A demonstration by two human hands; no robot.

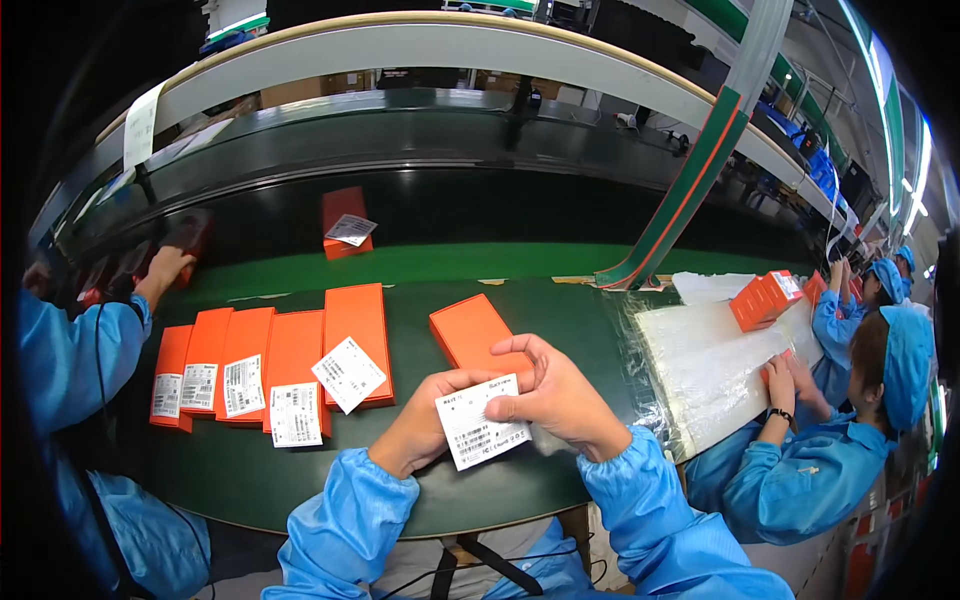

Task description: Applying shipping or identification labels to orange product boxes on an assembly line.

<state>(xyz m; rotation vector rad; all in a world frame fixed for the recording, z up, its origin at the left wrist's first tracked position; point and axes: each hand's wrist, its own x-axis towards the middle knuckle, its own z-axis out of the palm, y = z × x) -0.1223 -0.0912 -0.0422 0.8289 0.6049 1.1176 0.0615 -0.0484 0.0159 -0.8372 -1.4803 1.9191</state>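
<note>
A white printed label (478,440) is held up in front of me, tilted slightly. My right hand (570,400) pinches it, thumb lying on its face. Closed at the label's left edge, my left hand (420,425) grips it from behind, and some of its fingers are hidden. Just beyond my hands an orange box (468,328) lies on the dark green table (350,490), partly covered by them. To the left stand several orange boxes (297,350) in a row, white labels on their lower ends. One loose-looking label (349,375) sits askew on the tallest box.
Behind the table runs a dark conveyor belt (450,215) carrying another labelled orange box (346,222). A green post (690,190) rises at right. Co-workers in blue sit on both sides; one co-worker's hand (168,268) reaches over boxes. Plastic-covered sheeting (690,365) lies at right.
</note>
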